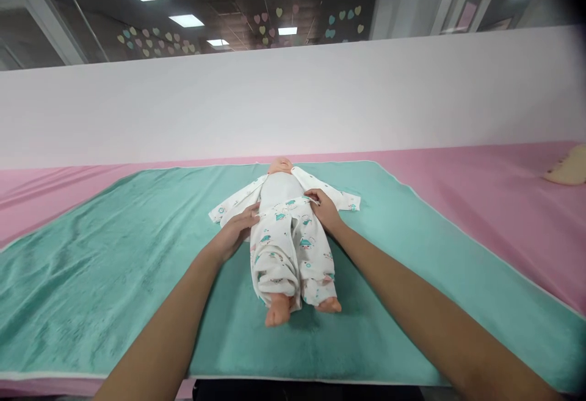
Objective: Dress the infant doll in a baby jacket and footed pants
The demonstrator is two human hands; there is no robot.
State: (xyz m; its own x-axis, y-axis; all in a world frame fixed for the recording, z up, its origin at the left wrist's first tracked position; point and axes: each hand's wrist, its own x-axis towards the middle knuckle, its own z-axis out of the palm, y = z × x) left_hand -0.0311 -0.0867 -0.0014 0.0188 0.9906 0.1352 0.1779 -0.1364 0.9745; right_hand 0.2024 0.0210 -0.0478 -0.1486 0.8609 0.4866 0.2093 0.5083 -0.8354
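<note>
A baby doll (280, 181) lies on its back on a green towel (151, 267), its head away from me and its bare feet towards me. It wears white printed trousers (293, 236) and a white jacket (242, 202) whose front is spread apart over a plain white torso. At the left side of the waist, my left hand (238, 230) has its fingers closed on the trousers' waistband. My right hand (323, 207) grips the waistband on the other side, thumb and fingers together. The fingertips are partly hidden by the cloth.
Beneath the towel is a pink cover (480, 187). A white low wall (284, 102) stands behind the doll, with dark glass above it. A beige object (570, 168) rests at the far right edge.
</note>
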